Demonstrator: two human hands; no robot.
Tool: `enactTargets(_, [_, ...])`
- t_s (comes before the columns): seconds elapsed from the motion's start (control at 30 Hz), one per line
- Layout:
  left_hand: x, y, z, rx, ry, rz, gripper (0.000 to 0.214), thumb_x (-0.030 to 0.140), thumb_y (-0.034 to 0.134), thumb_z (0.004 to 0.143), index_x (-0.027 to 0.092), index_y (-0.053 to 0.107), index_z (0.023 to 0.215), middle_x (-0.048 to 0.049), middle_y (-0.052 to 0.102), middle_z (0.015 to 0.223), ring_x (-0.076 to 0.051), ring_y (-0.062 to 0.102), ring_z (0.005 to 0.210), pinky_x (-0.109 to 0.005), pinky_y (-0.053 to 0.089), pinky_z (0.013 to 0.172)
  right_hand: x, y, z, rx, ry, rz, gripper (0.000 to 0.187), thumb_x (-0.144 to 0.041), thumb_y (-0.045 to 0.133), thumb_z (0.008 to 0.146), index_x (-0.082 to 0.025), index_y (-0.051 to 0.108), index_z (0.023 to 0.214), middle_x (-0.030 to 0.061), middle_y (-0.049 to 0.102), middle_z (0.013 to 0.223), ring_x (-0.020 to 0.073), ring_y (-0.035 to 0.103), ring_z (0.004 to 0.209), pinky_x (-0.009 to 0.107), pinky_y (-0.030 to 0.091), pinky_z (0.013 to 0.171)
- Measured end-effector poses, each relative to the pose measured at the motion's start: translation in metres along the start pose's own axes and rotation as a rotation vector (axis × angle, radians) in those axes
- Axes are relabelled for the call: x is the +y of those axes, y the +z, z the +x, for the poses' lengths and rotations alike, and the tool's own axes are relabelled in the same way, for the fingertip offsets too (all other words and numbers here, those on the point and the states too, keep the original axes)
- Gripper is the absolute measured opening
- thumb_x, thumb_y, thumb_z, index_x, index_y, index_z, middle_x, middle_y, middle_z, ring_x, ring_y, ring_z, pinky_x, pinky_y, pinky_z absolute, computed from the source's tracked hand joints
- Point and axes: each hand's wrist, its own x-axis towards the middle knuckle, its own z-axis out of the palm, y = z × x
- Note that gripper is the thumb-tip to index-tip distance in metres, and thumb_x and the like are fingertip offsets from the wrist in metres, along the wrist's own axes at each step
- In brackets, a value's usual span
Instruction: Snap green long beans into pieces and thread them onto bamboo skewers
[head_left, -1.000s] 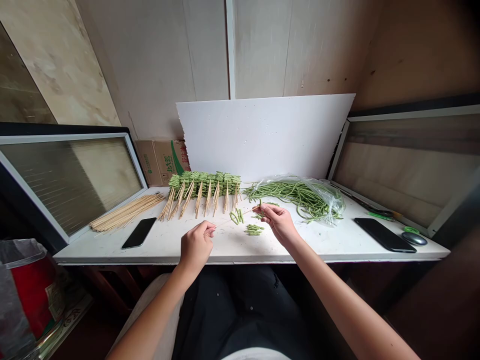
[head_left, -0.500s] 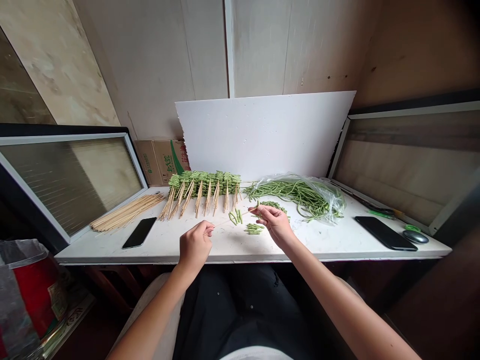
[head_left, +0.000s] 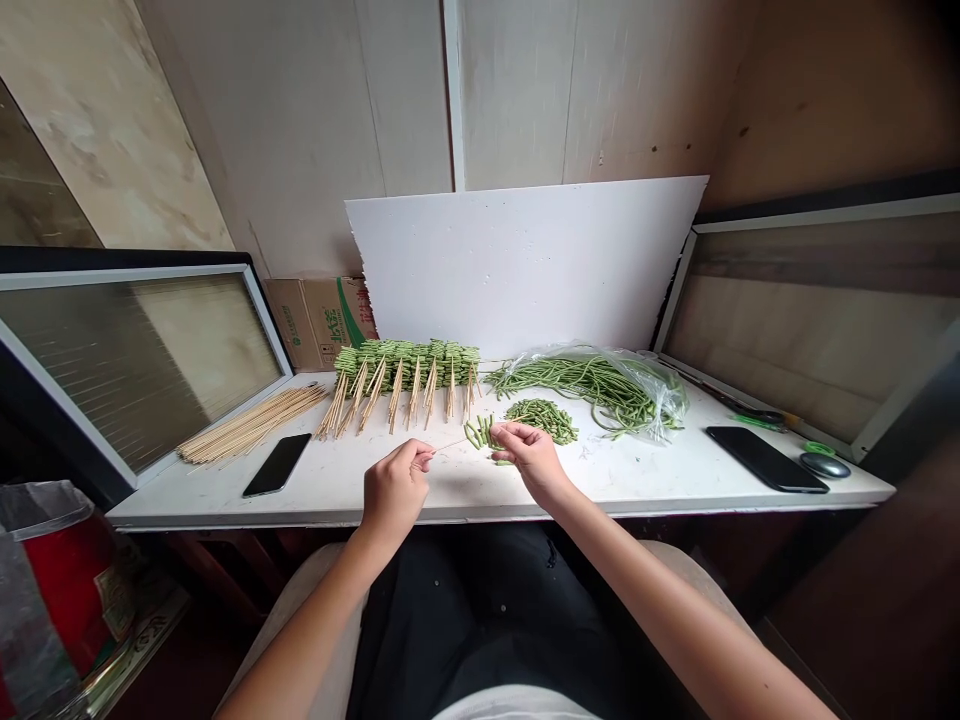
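In my left hand, thumb and fingers pinch the near end of a thin bamboo skewer. Several short cut green bean pieces are threaded side by side along it. My right hand is closed at the last of these pieces, its fingertips covering part of them. Just beyond that hand lies a heap of cut bean pieces. A few more pieces on the table are mostly hidden under the right fingers.
Finished bean skewers are stacked at the back, sticks toward me. Bare skewers and a phone lie left. Long beans in a plastic bag, another phone and a mouse are right.
My right hand has slid left and down along the skewer, from its far end to the threaded bean pieces. The cut-bean heap is now less covered. My left hand has barely moved.
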Motion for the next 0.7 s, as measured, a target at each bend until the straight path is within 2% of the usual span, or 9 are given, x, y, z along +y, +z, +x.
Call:
enactTargets(0.13, [-0.005,-0.003,0.004,0.017,-0.021,0.014,0.021,0.015,0.053,0.095,0.024,0.071,0.089,0.0000,0.075,0.075,-0.018,0.068,0.068,-0.025,0.042,0.063,-0.014,-0.018,0.009,-0.135,-0.114,-0.189,0.032,-0.051,0.081,0.081,-0.024,0.083,0.098,0.0098,0.076,0.118,0.0284,0.070,0.109,0.035,0.062,0.076])
enactTargets(0.2, [-0.008,-0.002,0.005,0.011,-0.040,0.007,0.021,0.017,0.053,0.096,0.024,0.072,0.089,-0.0003,0.075,0.075,-0.018,0.068,0.068,-0.025,0.042,0.063,-0.016,-0.034,0.017,-0.156,-0.198,-0.376,0.034,-0.053,0.074,0.087,-0.027,0.082,0.107,0.0100,0.077,0.117,0.0307,0.069,0.110,0.039,0.060,0.077])
enactTargets(0.33, [-0.011,0.001,0.005,-0.025,-0.064,0.004,0.020,0.018,0.054,0.096,0.024,0.072,0.091,-0.0005,0.075,0.075,-0.019,0.069,0.070,-0.025,0.042,0.063,-0.001,-0.066,0.032,-0.096,-0.378,-0.890,0.020,-0.041,0.071,0.091,-0.028,0.083,0.101,0.0112,0.078,0.103,0.0358,0.064,0.107,0.052,0.053,0.091])
enactTargets(0.47, [-0.013,0.005,0.003,-0.039,-0.060,0.005,0.020,0.017,0.054,0.096,0.025,0.072,0.091,-0.0001,0.076,0.076,-0.019,0.069,0.071,-0.025,0.042,0.062,0.018,-0.082,0.038,-0.129,-0.364,-1.250,0.010,-0.027,0.073,0.086,-0.025,0.083,0.088,0.0140,0.076,0.097,0.0382,0.059,0.105,0.052,0.048,0.092])
enactTargets(0.6, [-0.013,0.006,0.003,-0.057,-0.060,0.007,0.020,0.017,0.054,0.096,0.025,0.072,0.091,0.0000,0.076,0.076,-0.019,0.069,0.071,-0.026,0.042,0.063,0.025,-0.086,0.038,-0.157,-0.357,-1.353,0.012,-0.024,0.071,0.087,-0.023,0.082,0.081,0.0144,0.075,0.093,0.0358,0.060,0.099,0.048,0.047,0.090])
enactTargets(0.7, [-0.013,0.005,0.003,-0.066,-0.066,0.012,0.020,0.019,0.054,0.097,0.025,0.071,0.092,0.0003,0.076,0.077,-0.019,0.070,0.072,-0.026,0.041,0.063,0.024,-0.087,0.040,-0.105,-0.376,-1.308,0.010,-0.023,0.071,0.084,-0.022,0.080,0.080,0.0135,0.075,0.090,0.0350,0.061,0.097,0.047,0.047,0.088])
